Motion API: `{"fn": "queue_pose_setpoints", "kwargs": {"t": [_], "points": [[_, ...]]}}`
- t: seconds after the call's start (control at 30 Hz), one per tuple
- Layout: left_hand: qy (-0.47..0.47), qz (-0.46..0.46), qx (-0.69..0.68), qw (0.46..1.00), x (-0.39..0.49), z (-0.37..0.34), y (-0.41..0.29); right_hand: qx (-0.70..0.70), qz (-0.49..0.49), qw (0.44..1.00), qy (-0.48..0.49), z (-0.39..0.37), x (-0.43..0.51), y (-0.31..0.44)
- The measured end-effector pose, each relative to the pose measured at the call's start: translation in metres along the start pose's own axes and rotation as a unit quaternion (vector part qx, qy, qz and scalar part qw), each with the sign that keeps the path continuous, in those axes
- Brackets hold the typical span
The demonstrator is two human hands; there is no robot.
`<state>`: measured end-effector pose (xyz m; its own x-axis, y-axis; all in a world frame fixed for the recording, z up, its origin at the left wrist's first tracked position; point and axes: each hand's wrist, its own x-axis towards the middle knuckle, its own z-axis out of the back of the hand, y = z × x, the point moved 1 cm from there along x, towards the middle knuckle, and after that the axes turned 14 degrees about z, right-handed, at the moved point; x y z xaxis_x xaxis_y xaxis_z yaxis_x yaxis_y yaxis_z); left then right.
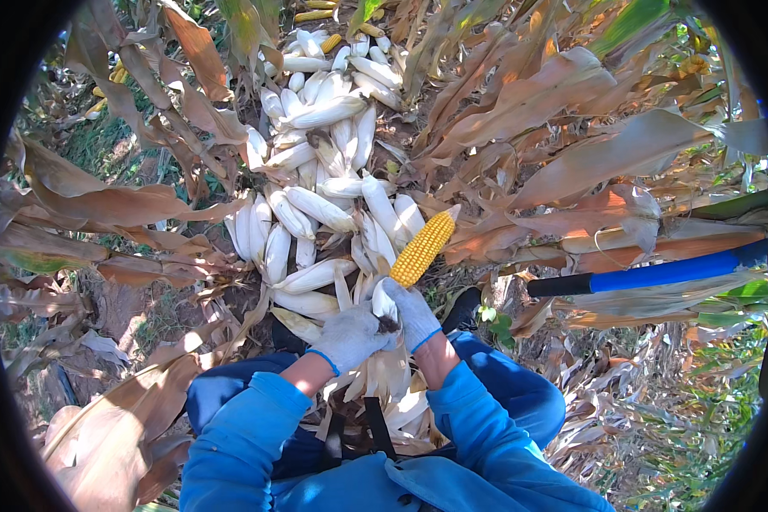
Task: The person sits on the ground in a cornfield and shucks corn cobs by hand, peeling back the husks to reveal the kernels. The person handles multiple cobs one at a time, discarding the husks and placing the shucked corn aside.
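Note:
A yellow ear of corn [422,249], bare of husk along most of its length, points up and to the right from my right hand [413,313]. That hand, in a white knit glove with a blue cuff, is closed around its lower end. White husk [384,304] bunches at the base of the ear, between both hands. My left hand [353,336], gloved the same way, is closed on this husk; its fingertips are partly hidden. Just beyond my hands lies a heap of corn ears in pale husks [320,211].
Dry corn stalks and leaves [550,109] crowd in from the right, with more dry leaves [102,198] at the left. A blue pole with a black end [653,272] juts in from the right. Loose husks [409,409] lie between my legs. Bare yellow ears [313,14] lie at the far end.

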<state>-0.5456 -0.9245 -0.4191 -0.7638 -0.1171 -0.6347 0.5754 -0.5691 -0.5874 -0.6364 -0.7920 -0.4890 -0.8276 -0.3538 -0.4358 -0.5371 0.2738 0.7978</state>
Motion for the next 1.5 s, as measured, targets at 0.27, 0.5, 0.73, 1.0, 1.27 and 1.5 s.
{"fn": "queue_pose_setpoints", "kwargs": {"t": [0.27,0.5,0.73,1.0,1.27,1.5], "points": [[-0.004,0.052,0.059,0.997,0.006,0.007,0.010,-0.052,-0.051,0.997,0.008,0.028,-0.038,-0.042],[-0.080,0.152,-0.498,0.850,0.025,-0.009,0.015,-0.423,-0.008,0.885,0.195,-0.019,-0.084,-0.036],[-0.044,0.141,-0.548,0.824,0.011,0.020,0.009,-0.646,-0.028,0.677,0.353,-0.044,-0.076,-0.035],[0.028,0.102,-0.671,0.734,0.004,0.062,-0.006,-0.766,-0.025,0.494,0.410,-0.028,-0.003,-0.023],[-0.093,0.096,-0.799,0.586,0.009,0.102,0.027,-0.804,0.112,0.428,0.397,0.039,0.020,-0.127],[-0.077,0.075,-0.802,0.588,0.011,0.099,0.020,-0.590,-0.391,0.246,0.662,0.211,-0.146,-0.183]]}}
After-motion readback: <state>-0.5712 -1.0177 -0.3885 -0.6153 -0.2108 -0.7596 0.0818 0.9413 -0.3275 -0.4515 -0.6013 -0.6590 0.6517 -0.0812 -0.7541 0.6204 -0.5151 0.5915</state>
